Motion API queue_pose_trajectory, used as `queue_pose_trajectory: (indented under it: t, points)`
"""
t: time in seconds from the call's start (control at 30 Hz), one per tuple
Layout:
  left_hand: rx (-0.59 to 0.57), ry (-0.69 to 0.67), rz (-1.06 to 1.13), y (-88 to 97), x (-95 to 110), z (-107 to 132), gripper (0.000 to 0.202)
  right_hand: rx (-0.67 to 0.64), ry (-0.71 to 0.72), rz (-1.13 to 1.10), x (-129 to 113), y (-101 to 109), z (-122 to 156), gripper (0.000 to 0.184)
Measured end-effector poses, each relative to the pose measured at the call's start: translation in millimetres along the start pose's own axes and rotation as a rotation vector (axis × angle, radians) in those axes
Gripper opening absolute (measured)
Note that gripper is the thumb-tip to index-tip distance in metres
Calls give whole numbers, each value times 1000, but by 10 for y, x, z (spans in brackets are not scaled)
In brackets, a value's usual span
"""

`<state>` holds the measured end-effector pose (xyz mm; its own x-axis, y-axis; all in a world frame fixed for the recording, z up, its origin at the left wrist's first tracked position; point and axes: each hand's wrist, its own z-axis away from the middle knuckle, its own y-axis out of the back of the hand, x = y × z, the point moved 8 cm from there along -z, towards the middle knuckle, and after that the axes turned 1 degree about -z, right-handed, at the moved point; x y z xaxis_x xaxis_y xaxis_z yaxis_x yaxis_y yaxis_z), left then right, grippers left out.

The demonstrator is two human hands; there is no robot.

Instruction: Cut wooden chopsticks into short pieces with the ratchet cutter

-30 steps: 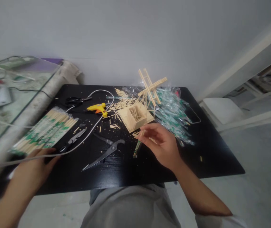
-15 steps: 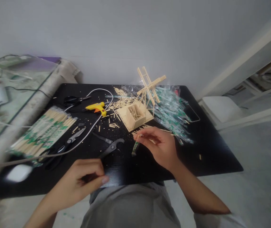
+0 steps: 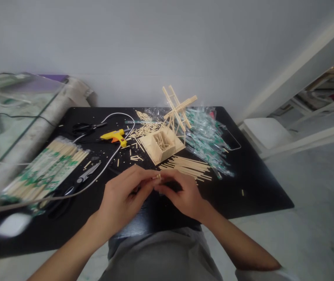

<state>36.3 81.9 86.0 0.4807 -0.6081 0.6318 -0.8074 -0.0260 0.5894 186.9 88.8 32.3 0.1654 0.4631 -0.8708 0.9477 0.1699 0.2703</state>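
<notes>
In front of me, over the near part of the black table, my left hand [image 3: 126, 193] and my right hand [image 3: 184, 193] meet fingertip to fingertip. Both pinch a pair of chopsticks [image 3: 159, 176], whose pale ends show between the fingers; the rest is hidden. Just beyond them lies a row of loose wooden sticks [image 3: 189, 168]. Behind that stands a wooden stick model [image 3: 165, 146] with a square box on a flat base and a crossed-blade frame. Dark cutters lie mostly covered by my left hand.
To the left are wrapped chopsticks [image 3: 45, 169], scissors [image 3: 87, 173], a yellow glue gun [image 3: 116, 136] with a looping white cord, and a white case [image 3: 14, 224]. Small cut sticks [image 3: 148, 129] lie scattered behind. Plastic wrappers [image 3: 205, 136] pile up at right.
My left hand has moved up and right to meet my right hand, and its fingers now pinch too. My right hand has shifted slightly left and down with the chopsticks.
</notes>
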Motion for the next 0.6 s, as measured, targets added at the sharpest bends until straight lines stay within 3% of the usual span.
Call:
queue_pose_trajectory:
  t: [0.07,0.23,0.37,0.47,0.6]
  points:
    - [-5,19,-3,16,-28,-20,11,-45,-16,-48,55,-73,23,32]
    - [-30,97,-5,26,-128,-36,9,-154,-79,-18,136,-191,71,14]
    - [-4,196,37,93,-229,-12,9,-194,-127,-2,114,-143,62,16]
    - [163,353,36,305,-400,62,11,-192,-186,12,140,-12,56,20]
    - [445,537,42,658,-642,238,14,-124,-206,153,206,379,59,22]
